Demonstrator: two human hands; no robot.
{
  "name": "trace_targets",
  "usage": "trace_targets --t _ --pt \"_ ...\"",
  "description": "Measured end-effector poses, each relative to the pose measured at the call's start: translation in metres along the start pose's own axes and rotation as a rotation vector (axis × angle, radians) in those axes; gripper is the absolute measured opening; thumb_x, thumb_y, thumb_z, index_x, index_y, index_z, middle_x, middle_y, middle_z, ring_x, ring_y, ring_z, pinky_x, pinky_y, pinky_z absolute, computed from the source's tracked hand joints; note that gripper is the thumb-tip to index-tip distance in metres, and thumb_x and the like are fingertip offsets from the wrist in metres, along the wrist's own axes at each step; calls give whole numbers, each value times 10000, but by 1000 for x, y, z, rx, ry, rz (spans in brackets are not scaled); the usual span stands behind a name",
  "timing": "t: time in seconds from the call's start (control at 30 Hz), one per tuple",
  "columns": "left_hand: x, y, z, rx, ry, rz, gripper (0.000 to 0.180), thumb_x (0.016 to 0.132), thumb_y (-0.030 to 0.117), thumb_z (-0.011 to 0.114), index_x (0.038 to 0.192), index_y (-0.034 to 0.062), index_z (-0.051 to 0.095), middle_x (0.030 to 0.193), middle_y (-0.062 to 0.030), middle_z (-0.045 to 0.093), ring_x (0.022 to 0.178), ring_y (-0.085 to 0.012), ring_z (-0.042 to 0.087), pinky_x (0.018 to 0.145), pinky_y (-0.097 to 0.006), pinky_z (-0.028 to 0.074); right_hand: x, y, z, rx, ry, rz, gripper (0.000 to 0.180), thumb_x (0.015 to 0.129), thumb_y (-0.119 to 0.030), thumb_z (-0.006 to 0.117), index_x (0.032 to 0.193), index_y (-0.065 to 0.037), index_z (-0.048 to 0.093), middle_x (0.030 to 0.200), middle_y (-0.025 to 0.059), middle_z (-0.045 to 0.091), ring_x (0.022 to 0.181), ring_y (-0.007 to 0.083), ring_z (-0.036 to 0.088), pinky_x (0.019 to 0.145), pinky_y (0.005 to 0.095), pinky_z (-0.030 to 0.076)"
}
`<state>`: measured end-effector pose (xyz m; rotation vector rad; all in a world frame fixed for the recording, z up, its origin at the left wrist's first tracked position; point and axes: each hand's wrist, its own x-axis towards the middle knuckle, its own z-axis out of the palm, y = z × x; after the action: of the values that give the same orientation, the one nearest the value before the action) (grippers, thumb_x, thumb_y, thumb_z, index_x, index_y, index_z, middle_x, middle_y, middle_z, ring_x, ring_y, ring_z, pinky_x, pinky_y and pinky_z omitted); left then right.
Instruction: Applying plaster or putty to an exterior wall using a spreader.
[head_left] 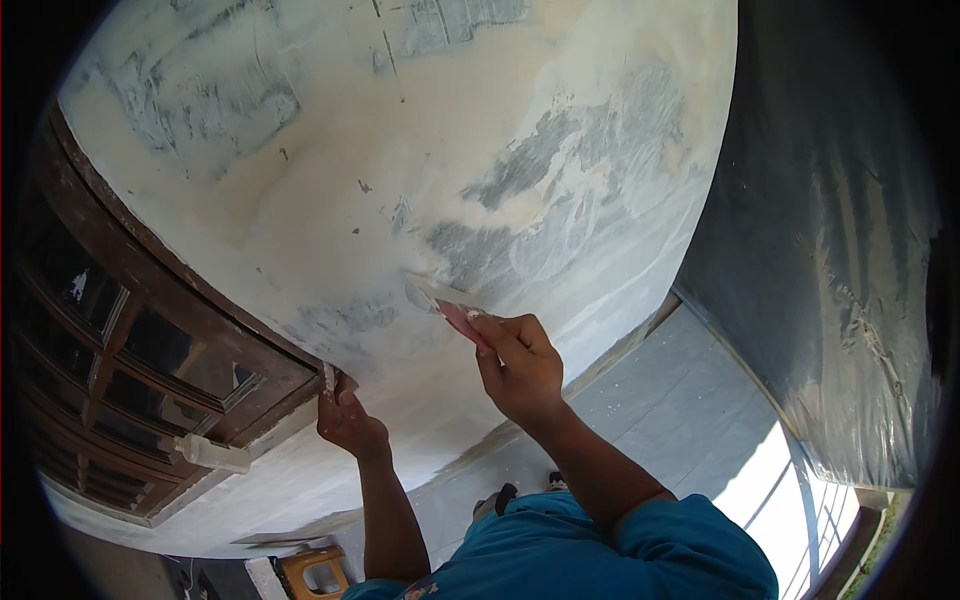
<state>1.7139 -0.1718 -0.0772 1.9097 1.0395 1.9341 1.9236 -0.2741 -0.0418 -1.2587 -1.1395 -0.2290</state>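
A wall with patchy white and grey filler spreads in front of me. My right hand grips a putty knife by its reddish handle. The knife's thin blade lies against the wall, pointing up and left, beside a grey bare-looking patch. Lower and to the left, my left hand is closed near the corner of the brown window frame. Between its fingers is a small flat piece with a whitish smear and a brownish part; its kind is unclear.
A pale bottle lies at the window's lower edge. Dark plastic sheeting hangs at the right. Grey covering lies on the floor, with sunlight at lower right. An orange-yellow stool stands at lower left.
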Motion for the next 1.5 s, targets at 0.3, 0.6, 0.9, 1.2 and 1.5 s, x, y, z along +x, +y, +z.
trace_targets --t 0.3,0.6,0.9,1.2,1.5 --pt "-4 -16 0 -159 -105 78 620 996 395 523 1252 -170 542 1250 -258 620 1165 -344 630 1000 -491 522 125 53 -29 -260 572 12 266 892 7 645 1146 -22 719 1075 131 691 878 218 698 723 306 571" --pt "1 -12 -13 -190 -199 42 644 991 391 501 1320 -162 500 1317 -264 582 1232 -360 586 1068 -486 460 1 -30 81 -215 141 -141 459 750 -23 737 1205 -51 691 1060 133 656 904 275 680 775 350 578" --pt "-5 -14 -8 -211 -234 -98 512 890 67 511 1361 -131 490 1361 -255 560 1255 -342 576 1082 -453 449 95 31 -51 -356 610 79 263 887 -4 610 1120 -38 728 1010 99 655 794 226 662 686 327 542" --pt "-7 -6 -5 -109 -228 1 551 873 -7 495 1411 -116 446 1385 -273 543 1265 -353 573 1053 -428 473 13 12 29 -233 228 -11 380 812 40 664 1184 -34 687 1085 134 684 951 279 695 821 337 565" --pt "-2 -1 7 -185 -175 -66 505 952 1 509 1427 -121 385 1458 -256 466 1382 -336 454 1155 -431 346 130 10 -27 -226 518 -95 281 881 34 623 1148 -7 703 1078 136 704 879 238 710 770 320 563"
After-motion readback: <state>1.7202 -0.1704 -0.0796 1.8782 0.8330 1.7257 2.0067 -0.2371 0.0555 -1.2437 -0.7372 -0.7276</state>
